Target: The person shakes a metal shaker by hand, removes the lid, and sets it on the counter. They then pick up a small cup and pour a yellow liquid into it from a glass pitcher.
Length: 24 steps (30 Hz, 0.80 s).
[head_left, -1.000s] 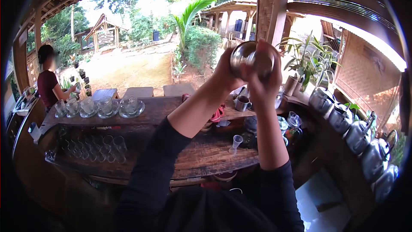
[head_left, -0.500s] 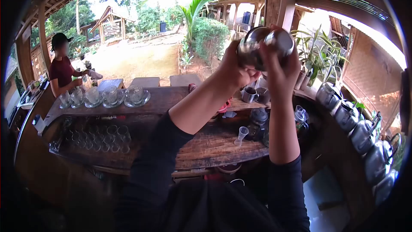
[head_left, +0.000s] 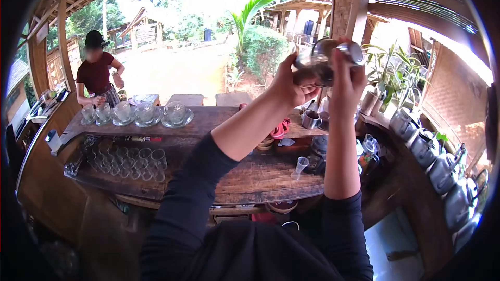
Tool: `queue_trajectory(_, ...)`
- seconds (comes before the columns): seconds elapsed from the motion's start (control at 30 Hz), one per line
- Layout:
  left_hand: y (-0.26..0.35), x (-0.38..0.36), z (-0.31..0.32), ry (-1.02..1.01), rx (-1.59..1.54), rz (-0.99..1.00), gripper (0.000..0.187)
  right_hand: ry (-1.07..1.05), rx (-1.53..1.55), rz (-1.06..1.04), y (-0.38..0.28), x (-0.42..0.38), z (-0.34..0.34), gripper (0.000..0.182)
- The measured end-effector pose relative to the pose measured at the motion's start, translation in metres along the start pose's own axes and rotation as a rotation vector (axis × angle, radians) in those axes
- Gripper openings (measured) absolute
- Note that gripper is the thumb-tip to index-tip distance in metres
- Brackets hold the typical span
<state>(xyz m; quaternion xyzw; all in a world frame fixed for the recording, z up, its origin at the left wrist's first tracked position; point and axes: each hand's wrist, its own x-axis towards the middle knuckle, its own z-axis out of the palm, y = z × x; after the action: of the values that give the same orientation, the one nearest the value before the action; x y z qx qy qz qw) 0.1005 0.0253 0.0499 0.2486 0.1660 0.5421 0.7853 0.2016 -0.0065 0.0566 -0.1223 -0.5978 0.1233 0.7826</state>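
Both my hands are raised in front of me around a shiny metal shaker (head_left: 324,53), held tilted above the counter. My left hand (head_left: 292,84) is wrapped round its left side and underside. My right hand (head_left: 345,75) grips the right end, where a round metal face shows beside the fingers. Motion blurs the shaker a little, and my fingers hide part of it. Below my hands, a small clear tapered glass (head_left: 299,167) stands on the wooden counter (head_left: 250,179).
Glass cups on saucers (head_left: 177,114) line the raised ledge at left. Several clear glasses (head_left: 133,162) stand below them. Metal kettles (head_left: 444,169) curve along the right side, near a metal mug (head_left: 311,119). Beyond the ledge stands a person in a dark red shirt (head_left: 95,73).
My hands and the shaker have dropped slightly and tilted a little. The view has shifted, moving the scene rightward. The person at left has turned and leans toward the ledge.
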Motion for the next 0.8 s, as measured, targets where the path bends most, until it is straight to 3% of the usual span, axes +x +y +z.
queue_trajectory(0.03,0.002,-0.002,-0.001,-0.064,-0.029,-0.089,0.061,0.014,-0.054,-0.021,-0.015,-0.003,0.001,0.034)
queue_trajectory(0.1,0.007,-0.031,-0.002,-0.443,-0.004,0.012,0.051,-0.033,-0.232,-0.494,-0.036,-0.018,0.001,0.043)
queue_trajectory(0.13,0.01,-0.056,0.005,-0.629,-0.037,0.091,0.048,-0.093,-0.535,-0.62,-0.046,-0.038,-0.01,0.062)
queue_trajectory(0.17,0.015,-0.048,-0.011,-0.955,-0.134,0.013,0.044,-0.211,-1.056,-0.525,-0.091,-0.069,-0.01,0.07)
queue_trajectory(0.2,0.008,-0.06,-0.014,-1.187,-0.138,0.21,0.045,-0.036,-0.866,-0.997,-0.106,-0.087,0.011,0.051)
queue_trajectory(0.27,0.015,-0.076,-0.011,-1.082,0.092,0.35,0.051,0.003,0.044,-1.404,-0.008,-0.074,-0.002,0.044)
queue_trajectory(0.3,0.027,-0.068,-0.019,-1.022,-0.026,0.247,0.051,-0.153,-0.17,-1.148,-0.037,-0.066,0.014,0.059)
queue_trajectory(0.33,0.047,-0.047,-0.029,-1.186,-0.073,0.02,0.05,-0.304,-0.372,-0.875,-0.067,-0.058,0.031,0.073)
queue_trajectory(0.4,0.063,-0.037,-0.031,-0.626,0.1,0.17,0.048,-0.013,-0.33,-0.838,-0.004,-0.029,0.067,0.06)
queue_trajectory(0.47,0.068,0.014,-0.076,-0.192,-0.062,-0.032,0.047,-0.056,-0.126,0.132,-0.006,-0.033,0.089,0.049)
queue_trajectory(0.5,0.064,0.006,-0.084,-0.054,-0.094,0.039,0.046,-0.057,-0.14,0.094,-0.008,-0.039,0.096,0.047)
queue_trajectory(0.53,0.068,-0.02,-0.083,-0.08,-0.069,-0.021,0.047,-0.054,-0.152,0.051,-0.01,-0.047,0.101,0.046)
queue_trajectory(0.57,0.074,-0.048,-0.082,-0.08,-0.067,-0.011,0.047,-0.091,-0.298,-0.194,-0.04,-0.06,0.113,0.044)
queue_trajectory(0.63,0.08,-0.11,-0.094,-0.43,-0.057,0.055,0.049,-0.324,-0.388,-0.829,-0.064,-0.085,0.113,0.053)
queue_trajectory(0.67,0.084,-0.13,-0.105,-0.603,-0.048,0.09,0.05,-0.326,-0.38,-0.817,-0.062,-0.093,0.117,0.053)
queue_trajectory(0.7,0.089,-0.142,-0.118,-0.421,-0.094,0.078,0.053,-0.393,-0.423,-0.849,-0.058,-0.1,0.121,0.052)
queue_trajectory(0.73,0.097,-0.15,-0.127,-0.405,-0.095,0.084,0.053,-0.46,-0.462,-0.876,-0.051,-0.109,0.124,0.052)
queue_trajectory(0.8,0.11,-0.168,-0.146,-0.612,-0.152,0.141,0.057,-0.591,-0.537,-0.92,-0.041,-0.132,0.133,0.052)
